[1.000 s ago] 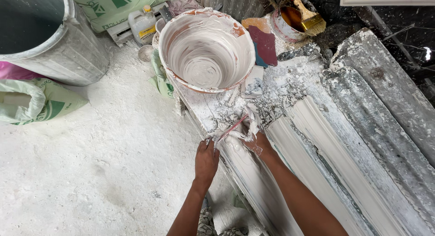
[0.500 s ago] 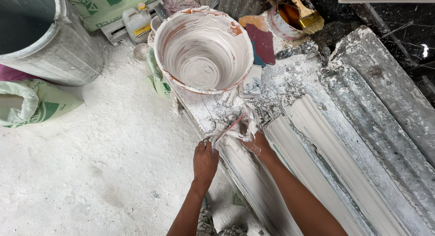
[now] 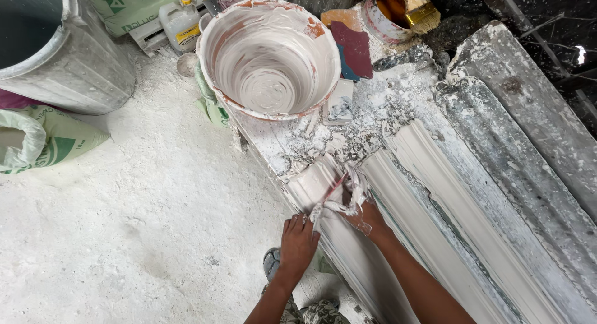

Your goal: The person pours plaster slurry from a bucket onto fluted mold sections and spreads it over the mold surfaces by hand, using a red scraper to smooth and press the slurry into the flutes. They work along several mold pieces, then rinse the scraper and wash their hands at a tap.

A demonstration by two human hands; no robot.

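My right hand (image 3: 365,213), smeared with white plaster, is closed around a thin flat scraper (image 3: 334,188) with a reddish edge, pressed onto the long white plaster moulding (image 3: 435,193). Beside it, my left hand (image 3: 297,242) lies with bent fingers on the moulding's near edge, fingertips close to the scraper's lower end. The moulding runs diagonally from the bucket toward the lower right. A large plaster-coated bucket (image 3: 217,44) stands at its far end, wet white plaster swirled inside.
A grey metal drum (image 3: 81,69) and a green-and-white sack (image 3: 56,140) sit at the left on the plaster-dusted floor (image 3: 143,224). A plastic jug (image 3: 180,22) is behind the bucket. A tin with a brush (image 3: 404,10) stands at the back. Grey mould channels (image 3: 535,131) lie on the right.
Both hands and the scraper have slid a little along the moulding toward me, away from the bucket. The view has shifted slightly.
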